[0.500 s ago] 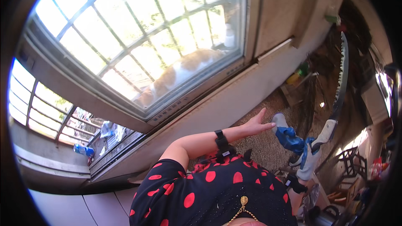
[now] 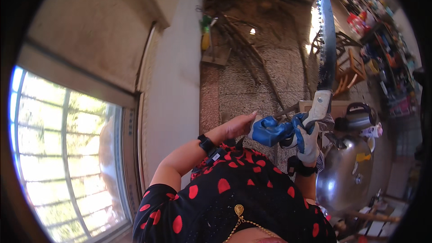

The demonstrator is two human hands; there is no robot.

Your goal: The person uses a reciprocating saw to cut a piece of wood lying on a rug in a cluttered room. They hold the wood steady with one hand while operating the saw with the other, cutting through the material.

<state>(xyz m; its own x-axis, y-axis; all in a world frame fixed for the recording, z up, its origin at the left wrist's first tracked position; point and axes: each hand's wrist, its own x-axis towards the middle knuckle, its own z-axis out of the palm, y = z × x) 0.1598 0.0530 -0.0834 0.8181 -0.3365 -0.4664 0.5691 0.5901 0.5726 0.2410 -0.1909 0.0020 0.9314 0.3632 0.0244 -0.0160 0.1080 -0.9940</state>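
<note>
My right hand (image 2: 307, 140) wears a white work glove with blue coating. It is closed round the pale handle of a pruning saw (image 2: 326, 45), whose long curved blade points up and away, toothed edge to the left. A second blue-and-white glove (image 2: 271, 131) hangs beside it, with no hand seen filling it; its far end meets the fingers of my right hand. My left hand (image 2: 240, 125) is bare and meets this glove's white cuff. The left fingers look closed on the cuff, though the glove partly hides them.
Long dark branches (image 2: 245, 42) lie on the speckled floor ahead. A pale wall ledge (image 2: 173, 63) and a barred window (image 2: 67, 148) run along the left. On the right are a large shiny metal lid (image 2: 344, 171), a kettle (image 2: 360, 116), a wooden chair (image 2: 353, 69) and crowded shelves (image 2: 389, 49).
My view has swung right, away from the window with the cat. My left hand has gone from spread fingers at the glove's cuff to fingers closer together on it. The saw stays in my right.
</note>
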